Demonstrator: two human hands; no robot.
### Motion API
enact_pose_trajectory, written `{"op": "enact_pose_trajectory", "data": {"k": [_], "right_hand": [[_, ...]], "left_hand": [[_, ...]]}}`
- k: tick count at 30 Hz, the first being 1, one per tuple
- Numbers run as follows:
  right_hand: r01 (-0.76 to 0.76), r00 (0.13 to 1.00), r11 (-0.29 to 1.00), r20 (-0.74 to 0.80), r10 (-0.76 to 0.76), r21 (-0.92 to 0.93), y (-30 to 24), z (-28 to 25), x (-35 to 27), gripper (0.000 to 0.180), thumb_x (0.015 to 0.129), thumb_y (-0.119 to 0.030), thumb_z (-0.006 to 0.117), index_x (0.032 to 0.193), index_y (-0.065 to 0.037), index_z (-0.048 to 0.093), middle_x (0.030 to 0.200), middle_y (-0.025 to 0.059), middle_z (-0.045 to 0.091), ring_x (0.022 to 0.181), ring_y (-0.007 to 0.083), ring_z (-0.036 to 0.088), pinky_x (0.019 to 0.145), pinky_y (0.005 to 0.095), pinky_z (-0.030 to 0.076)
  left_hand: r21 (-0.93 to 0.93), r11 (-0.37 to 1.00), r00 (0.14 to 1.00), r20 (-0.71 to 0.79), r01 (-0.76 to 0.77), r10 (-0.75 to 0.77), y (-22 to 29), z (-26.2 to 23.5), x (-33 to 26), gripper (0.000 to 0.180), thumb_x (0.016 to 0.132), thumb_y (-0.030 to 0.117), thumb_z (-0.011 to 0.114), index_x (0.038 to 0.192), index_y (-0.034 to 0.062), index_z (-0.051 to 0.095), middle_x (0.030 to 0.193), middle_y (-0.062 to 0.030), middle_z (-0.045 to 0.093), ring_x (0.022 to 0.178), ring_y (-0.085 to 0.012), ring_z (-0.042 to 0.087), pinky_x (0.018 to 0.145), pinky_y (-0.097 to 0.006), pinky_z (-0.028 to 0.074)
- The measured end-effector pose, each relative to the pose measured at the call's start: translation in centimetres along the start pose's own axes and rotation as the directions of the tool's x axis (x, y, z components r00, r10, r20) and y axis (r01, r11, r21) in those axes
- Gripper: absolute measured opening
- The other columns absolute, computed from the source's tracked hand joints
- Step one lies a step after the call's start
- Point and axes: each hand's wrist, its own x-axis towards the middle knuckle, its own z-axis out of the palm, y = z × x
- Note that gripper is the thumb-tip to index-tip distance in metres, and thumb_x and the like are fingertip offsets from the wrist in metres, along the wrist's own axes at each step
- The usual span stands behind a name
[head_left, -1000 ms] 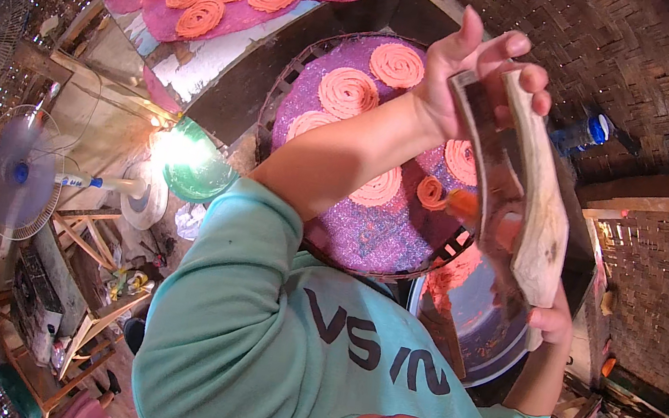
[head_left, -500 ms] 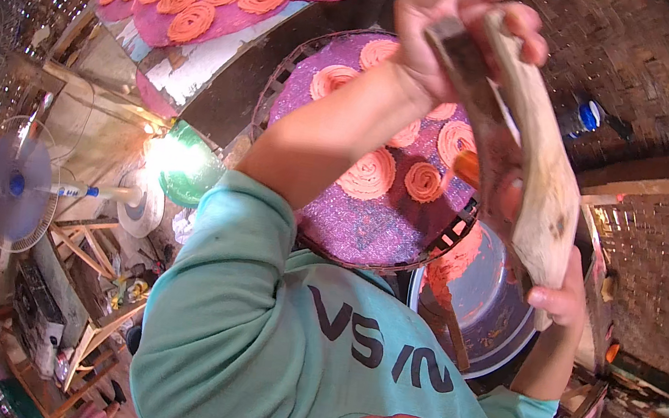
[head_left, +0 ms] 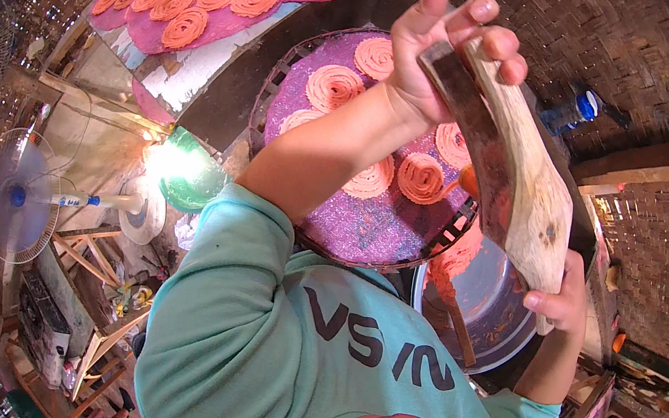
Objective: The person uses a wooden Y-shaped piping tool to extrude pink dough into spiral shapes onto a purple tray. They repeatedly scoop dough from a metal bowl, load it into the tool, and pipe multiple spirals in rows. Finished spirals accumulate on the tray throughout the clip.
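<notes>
Left hand [head_left: 451,50] is closed round the upper end of a wooden press [head_left: 518,179], fingers curled over its top edge. Right hand [head_left: 563,297] is wrapped round the lower end — the press hangs between the two grips, tilted, dark metal face toward the body. Orange dough [head_left: 469,179] shows at the press just below the left grip. Directly beneath: a round tray [head_left: 366,226] with purple cloth and orange spirals [head_left: 423,177]. Under the right grip — a metal bowl [head_left: 500,305] smeared with orange dough. Beyond the left hand, a second purple sheet [head_left: 162,39] of spirals. Far off to the left, a fan [head_left: 16,194].
</notes>
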Motion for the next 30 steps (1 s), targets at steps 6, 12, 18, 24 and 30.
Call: {"op": "enact_pose_trajectory", "data": {"k": [6, 12, 18, 24, 30], "right_hand": [[0.019, 1.000, 1.000, 0.022, -0.019, -0.017, -0.8, 0.9, 2.0, 0.065, 0.058, -0.025, 0.080, 0.111, 0.006, 0.059, 0.102, 0.0061, 0.063, 0.094, 0.0129, 0.055, 0.086, 0.0272, 0.040], [0.127, 0.990, 0.988, 0.051, -0.132, 0.091, 1.1, 3.1, 4.9, 0.064, 0.061, -0.023, 0.078, 0.113, 0.006, 0.057, 0.101, 0.0082, 0.062, 0.092, 0.0148, 0.056, 0.085, 0.0286, 0.043], [0.180, 0.981, 0.953, 0.029, -0.192, 0.242, 2.0, 4.4, 6.7, 0.062, 0.062, -0.027, 0.076, 0.111, 0.006, 0.057, 0.094, 0.0088, 0.062, 0.084, 0.0160, 0.059, 0.076, 0.0301, 0.048], [0.159, 0.984, 0.955, 0.039, -0.175, 0.252, 3.2, 5.0, 7.3, 0.062, 0.063, -0.027, 0.075, 0.112, 0.005, 0.056, 0.091, 0.0089, 0.063, 0.080, 0.0154, 0.059, 0.073, 0.0281, 0.047], [0.182, 0.981, 0.931, -0.002, -0.192, 0.317, 3.9, 5.3, 7.1, 0.061, 0.064, -0.028, 0.074, 0.111, 0.005, 0.056, 0.089, 0.0091, 0.063, 0.076, 0.0144, 0.059, 0.067, 0.0264, 0.048]], "left_hand": [[0.129, 0.992, 0.997, -0.080, -0.004, 0.014, 2.2, 1.5, 0.6, 0.044, 0.089, 0.058, 0.047, 0.092, 0.0142, 0.042, 0.066, 0.0011, 0.042, 0.072, -0.0202, 0.047, 0.070, -0.036, 0.037], [0.398, 0.906, 0.952, -0.305, 0.146, -0.019, 5.3, 2.3, -0.5, 0.064, 0.086, 0.065, 0.041, 0.119, 0.0106, 0.049, 0.097, -0.0074, 0.058, 0.099, -0.0294, 0.053, 0.087, -0.045, 0.043], [0.655, 0.036, 0.640, -0.748, 0.755, 0.176, 3.1, -2.2, -7.5, 0.060, 0.093, 0.051, 0.034, 0.126, 0.0042, 0.052, 0.127, -0.0136, 0.054, 0.121, -0.0244, 0.047, 0.102, -0.037, 0.034], [0.562, -0.105, 0.562, -0.761, 0.821, 0.323, 3.7, -5.9, -12.9, 0.075, 0.091, 0.062, 0.035, 0.116, -0.0056, 0.056, 0.116, -0.0220, 0.059, 0.114, -0.0277, 0.053, 0.096, -0.035, 0.039], [0.666, -0.238, 0.705, -0.643, 0.707, 0.299, 2.7, -2.6, -13.2, 0.051, 0.096, 0.039, 0.038, 0.120, -0.0032, 0.053, 0.113, -0.0175, 0.058, 0.106, -0.0269, 0.054, 0.093, -0.036, 0.039]]}}
